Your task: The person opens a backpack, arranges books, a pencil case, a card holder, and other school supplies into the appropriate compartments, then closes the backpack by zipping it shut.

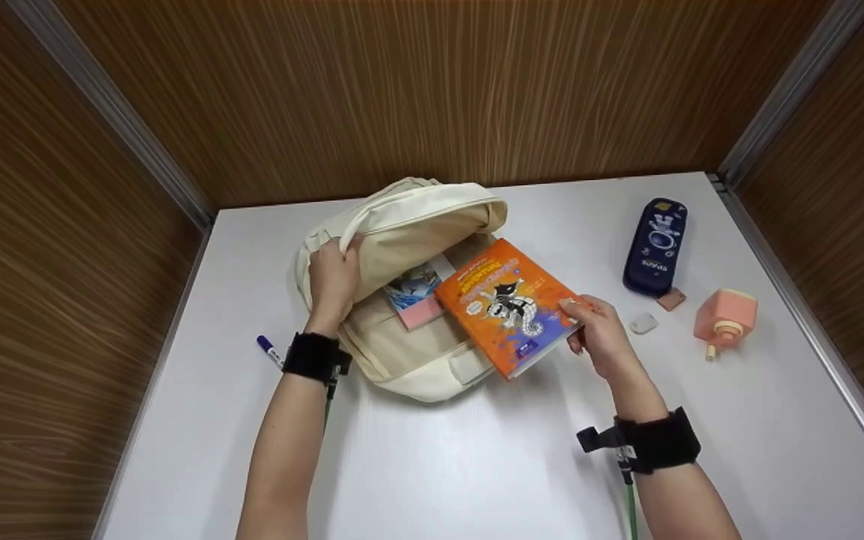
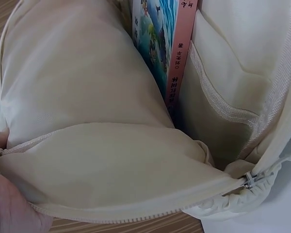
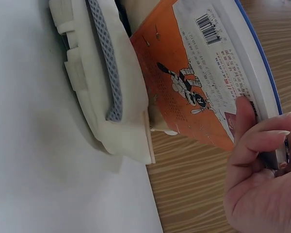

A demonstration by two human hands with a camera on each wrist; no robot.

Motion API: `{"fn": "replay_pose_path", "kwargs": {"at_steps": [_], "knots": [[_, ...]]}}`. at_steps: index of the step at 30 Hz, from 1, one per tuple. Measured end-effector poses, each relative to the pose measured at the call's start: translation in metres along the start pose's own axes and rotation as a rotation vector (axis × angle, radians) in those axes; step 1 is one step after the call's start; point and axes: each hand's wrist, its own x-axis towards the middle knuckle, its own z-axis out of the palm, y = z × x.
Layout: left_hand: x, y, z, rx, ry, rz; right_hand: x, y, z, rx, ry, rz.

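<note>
A cream backpack (image 1: 432, 382) lies unzipped on the white table, its mouth spread wide. My left hand (image 1: 333, 277) grips the edge of its raised flap, and in the left wrist view the zipper edge runs from those fingers. Inside sits a book with a pink spine (image 1: 423, 313) and a blue picture cover. My right hand (image 1: 603, 334) holds an orange and purple book (image 1: 511, 307) by its near right corner, thumb on the front cover and fingers beneath. The book's far left part overlaps the bag's opening. Its back cover with a barcode (image 3: 208, 29) shows in the right wrist view.
Towards the right lie a navy pencil case (image 1: 655, 247), a small brownish-pink piece (image 1: 671, 299), a small whitish eraser-like piece (image 1: 643, 323) and a pink box-shaped object with a crank (image 1: 727, 319). A blue-capped marker (image 1: 270, 349) lies by the left wrist. Wood-grain panels (image 1: 432, 90) border the table.
</note>
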Motion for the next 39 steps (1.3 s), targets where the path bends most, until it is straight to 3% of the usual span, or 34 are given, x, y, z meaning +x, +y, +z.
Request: {"fn": "replay_pose_path", "kwargs": {"at_steps": [10,17,25,34,39], "knots": [[-0.001,0.003,-0.001,0.013,0.06,0.061,0.018,0.022,0.017,0.045,-0.167,0.195],[-0.001,0.003,-0.001,0.027,0.084,0.086,0.029,0.025,0.029,0.04,-0.246,0.288],[-0.003,0.003,-0.002,0.034,0.061,0.09,0.035,0.02,0.047,0.096,-0.148,0.301],[-0.004,0.002,-0.002,0.019,0.06,0.09,0.042,0.02,0.074,-0.088,-0.035,0.19],[-0.002,0.003,-0.002,-0.005,0.046,0.074,0.052,0.017,0.092,-0.097,0.058,0.143]]}}
